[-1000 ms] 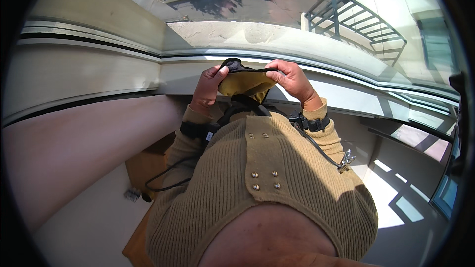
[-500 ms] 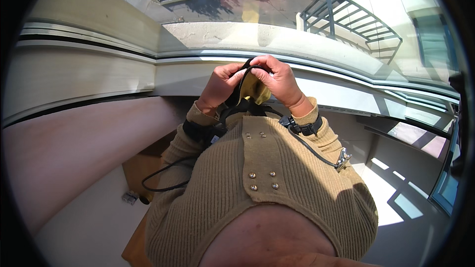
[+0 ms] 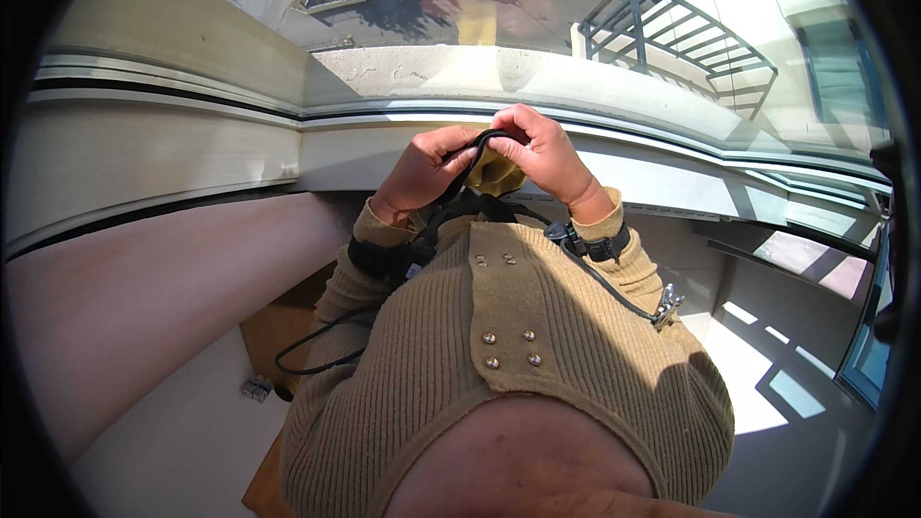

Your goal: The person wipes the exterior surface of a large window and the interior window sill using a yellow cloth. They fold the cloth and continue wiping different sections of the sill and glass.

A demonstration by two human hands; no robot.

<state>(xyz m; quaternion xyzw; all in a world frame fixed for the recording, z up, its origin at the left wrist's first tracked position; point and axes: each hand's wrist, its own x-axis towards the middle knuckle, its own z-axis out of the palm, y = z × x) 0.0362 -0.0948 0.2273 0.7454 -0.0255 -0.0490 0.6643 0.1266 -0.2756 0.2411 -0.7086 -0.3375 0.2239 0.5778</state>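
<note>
Between my two hands, in front of my chest, is a yellow cloth piece [image 3: 495, 173] with a black edge band [image 3: 461, 178]. Its full shape is hidden, so I cannot tell its kind. My left hand [image 3: 422, 171] pinches the black edge on the left side. With thumb and curled fingers, my right hand [image 3: 549, 155] grips the same edge at the upper right. The edge arches from one hand to the other, and the yellow cloth hangs below it. Black straps with small devices circle my left wrist [image 3: 384, 257] and right wrist [image 3: 604, 246].
Just beyond my hands runs a white window frame [image 3: 365, 155], with glass and an outer ledge [image 3: 422, 67] behind it. A dark cable [image 3: 321, 364] loops by my left arm. Wooden furniture [image 3: 273, 331] stands at the lower left. A metal clip [image 3: 667, 307] hangs at my right sleeve.
The black edge has folded down and the cloth's opening looks narrower. My left hand has shifted slightly left and down; my right hand has moved slightly right.
</note>
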